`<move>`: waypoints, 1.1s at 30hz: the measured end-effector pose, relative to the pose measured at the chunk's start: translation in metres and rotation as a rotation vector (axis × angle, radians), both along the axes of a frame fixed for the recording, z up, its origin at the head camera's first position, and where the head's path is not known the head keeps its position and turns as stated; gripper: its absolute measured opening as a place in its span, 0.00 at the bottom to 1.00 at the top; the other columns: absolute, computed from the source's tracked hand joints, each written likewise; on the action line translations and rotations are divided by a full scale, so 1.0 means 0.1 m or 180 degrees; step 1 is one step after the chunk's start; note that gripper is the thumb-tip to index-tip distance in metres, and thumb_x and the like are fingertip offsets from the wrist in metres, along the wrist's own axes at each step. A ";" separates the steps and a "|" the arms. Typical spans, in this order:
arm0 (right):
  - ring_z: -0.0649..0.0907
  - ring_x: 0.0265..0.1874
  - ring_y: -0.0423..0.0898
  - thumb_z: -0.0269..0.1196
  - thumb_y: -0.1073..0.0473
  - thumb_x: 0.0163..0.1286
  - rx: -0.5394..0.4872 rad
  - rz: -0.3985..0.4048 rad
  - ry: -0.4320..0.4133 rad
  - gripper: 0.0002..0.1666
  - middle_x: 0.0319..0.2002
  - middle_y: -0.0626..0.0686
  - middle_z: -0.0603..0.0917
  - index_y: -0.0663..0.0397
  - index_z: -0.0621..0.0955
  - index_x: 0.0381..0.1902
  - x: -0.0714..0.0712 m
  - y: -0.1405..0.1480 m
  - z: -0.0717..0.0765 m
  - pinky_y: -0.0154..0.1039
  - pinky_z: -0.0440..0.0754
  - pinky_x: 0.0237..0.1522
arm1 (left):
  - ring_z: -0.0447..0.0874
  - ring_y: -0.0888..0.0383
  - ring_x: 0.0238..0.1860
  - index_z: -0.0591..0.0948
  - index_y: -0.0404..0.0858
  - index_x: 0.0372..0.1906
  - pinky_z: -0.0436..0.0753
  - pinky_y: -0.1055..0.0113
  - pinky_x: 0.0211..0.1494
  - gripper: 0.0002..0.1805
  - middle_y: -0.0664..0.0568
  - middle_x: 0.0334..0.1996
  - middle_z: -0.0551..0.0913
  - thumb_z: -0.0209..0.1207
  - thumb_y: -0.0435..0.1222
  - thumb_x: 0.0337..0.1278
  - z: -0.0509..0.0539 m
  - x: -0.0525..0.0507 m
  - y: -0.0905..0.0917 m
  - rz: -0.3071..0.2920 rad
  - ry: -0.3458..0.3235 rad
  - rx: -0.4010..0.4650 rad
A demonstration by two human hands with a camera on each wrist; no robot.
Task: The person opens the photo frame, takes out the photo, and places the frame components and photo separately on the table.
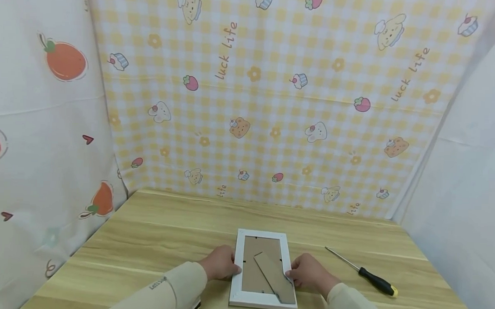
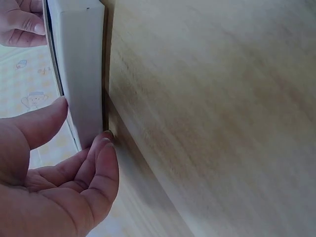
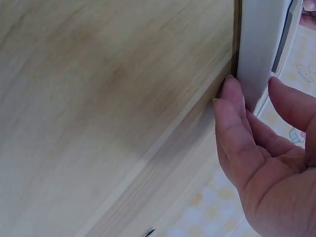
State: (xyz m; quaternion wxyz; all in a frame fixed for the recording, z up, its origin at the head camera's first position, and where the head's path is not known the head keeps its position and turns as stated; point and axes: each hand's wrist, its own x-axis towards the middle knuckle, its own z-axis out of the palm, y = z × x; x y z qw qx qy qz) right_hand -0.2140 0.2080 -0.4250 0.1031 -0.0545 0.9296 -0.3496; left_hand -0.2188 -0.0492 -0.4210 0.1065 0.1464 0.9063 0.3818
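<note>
A white picture frame (image 1: 238,254) lies back side up on the table, close to the person. Its brown backing board (image 1: 251,277) faces up, with a slanting easel stand leg (image 1: 273,276) across it. Small dark tabs show along the board's edges. My left hand (image 1: 221,263) grips the left side of the frame, thumb on top. On the opposite side, my right hand (image 1: 309,271) holds the right edge near the stand leg. In both wrist views, the thumb is on the upper edge of the frame (image 2: 84,64) and the curled fingers are at its lower edge.
A screwdriver (image 1: 376,279) with a black and yellow handle lies on the wood-grain table (image 1: 167,224) to the right of the frame. Behind the table hangs a yellow checked cloth (image 1: 273,105); white cloths hang at both sides.
</note>
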 end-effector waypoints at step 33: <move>0.83 0.29 0.48 0.64 0.63 0.63 0.0181 -0.0126 0.0219 0.11 0.30 0.55 0.84 0.69 0.82 0.37 0.10 0.08 0.12 0.46 0.82 0.35 | 0.70 0.59 0.20 0.78 0.32 0.25 0.72 0.67 0.26 0.08 0.52 0.17 0.74 0.65 0.31 0.52 0.00 0.01 0.06 0.0073 0.0151 -0.0021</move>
